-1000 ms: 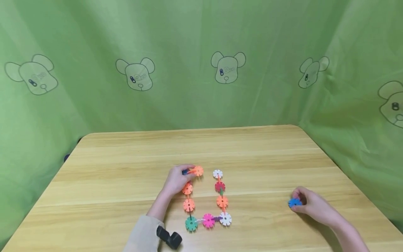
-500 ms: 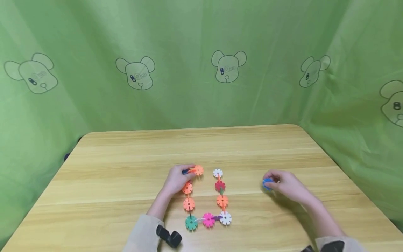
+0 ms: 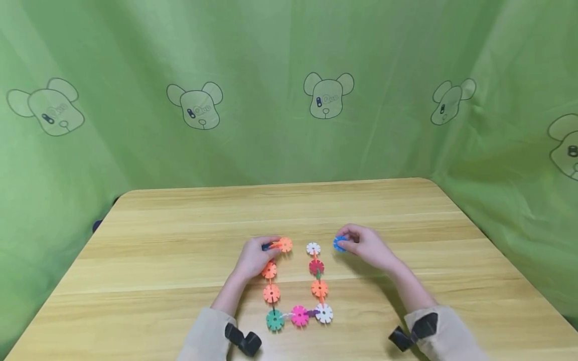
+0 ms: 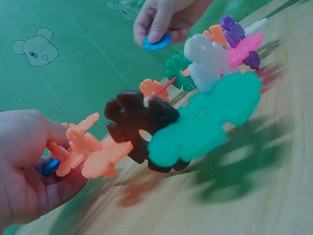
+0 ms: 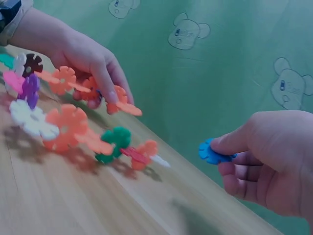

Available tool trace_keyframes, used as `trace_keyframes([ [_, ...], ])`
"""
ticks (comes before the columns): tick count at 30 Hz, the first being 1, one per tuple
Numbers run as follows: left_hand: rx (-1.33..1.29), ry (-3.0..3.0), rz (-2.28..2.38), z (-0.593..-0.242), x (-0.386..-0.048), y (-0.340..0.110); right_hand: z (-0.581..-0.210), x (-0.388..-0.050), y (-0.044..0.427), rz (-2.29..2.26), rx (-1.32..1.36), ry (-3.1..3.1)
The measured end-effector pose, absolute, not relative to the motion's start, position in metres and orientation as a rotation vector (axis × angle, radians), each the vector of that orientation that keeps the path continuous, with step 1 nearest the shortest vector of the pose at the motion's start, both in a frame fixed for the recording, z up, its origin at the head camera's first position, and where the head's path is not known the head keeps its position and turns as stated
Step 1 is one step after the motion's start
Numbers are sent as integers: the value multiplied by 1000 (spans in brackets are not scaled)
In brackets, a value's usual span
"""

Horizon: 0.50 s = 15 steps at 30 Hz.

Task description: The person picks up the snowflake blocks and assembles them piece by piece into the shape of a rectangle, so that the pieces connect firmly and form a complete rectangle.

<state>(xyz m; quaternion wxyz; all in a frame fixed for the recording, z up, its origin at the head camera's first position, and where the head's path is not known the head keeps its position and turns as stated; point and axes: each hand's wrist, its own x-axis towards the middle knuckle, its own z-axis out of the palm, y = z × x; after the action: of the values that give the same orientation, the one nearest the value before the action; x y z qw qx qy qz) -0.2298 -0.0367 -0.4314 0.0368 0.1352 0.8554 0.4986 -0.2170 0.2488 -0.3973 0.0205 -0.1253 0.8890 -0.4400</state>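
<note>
My right hand pinches a single blue notched disc between thumb and fingers, raised over the table. In the right wrist view, this blue disc is apart from the chain. A U-shaped chain of interlocking plastic snowflake discs stands on the table, with a pink disc and a green disc along its near side. With my left hand I grip the chain's far left end, by an orange disc; a dark blue piece shows between the fingers. At the other end is a white disc.
The wooden table extends around the chain on all sides. A green curtain with mouse-head drawings hangs behind it. Black wrist cameras sit on both sleeves.
My right hand has carried the blue disc leftward and away from me, from the table's right side to beside the chain's white end. The left hand and the chain have stayed put.
</note>
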Motion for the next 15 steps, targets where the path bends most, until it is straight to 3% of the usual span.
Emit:
trace_keyframes([
  [15, 417, 2628, 1535, -431, -230, -37, -406, -236, 193, -1598, -383, 2590],
])
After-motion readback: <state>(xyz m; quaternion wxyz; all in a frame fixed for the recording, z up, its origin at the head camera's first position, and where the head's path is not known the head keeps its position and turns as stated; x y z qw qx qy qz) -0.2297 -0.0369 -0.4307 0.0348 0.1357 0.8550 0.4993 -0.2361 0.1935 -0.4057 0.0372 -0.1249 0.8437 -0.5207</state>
